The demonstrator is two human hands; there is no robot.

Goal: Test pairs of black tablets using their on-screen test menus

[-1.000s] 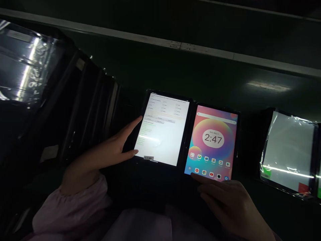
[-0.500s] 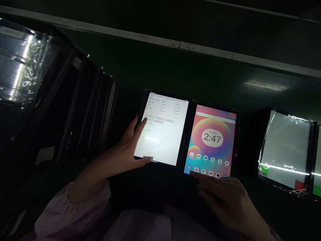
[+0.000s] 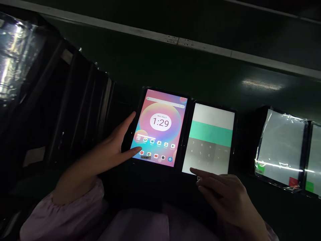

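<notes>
Two lit tablets lie side by side in front of me. The left tablet [image 3: 163, 110] shows a colourful home screen with the time 1:29. My left hand [image 3: 119, 140] is at its left side, fingers spread and the thumb over the lower left of the screen. On the right tablet [image 3: 210, 134] a calculator screen shows, with a green band and grey number keys. My right hand [image 3: 223, 190] is at its lower edge, index finger stretched out over the lower left of the screen, the other fingers curled. Whether that fingertip touches the glass I cannot tell.
At the left, several dark tablets in clear wrapping [image 3: 67, 100] stand in a leaning row. Two more tablets with pale screens lie at the right, the nearer wrapped one [image 3: 282, 147] bearing green and red corners. A pale strip [image 3: 140, 33] crosses the dark green table.
The left tablet has gone from a white list screen to the home screen; the right one from home screen to calculator. My left index finger has drawn back off the screen.
</notes>
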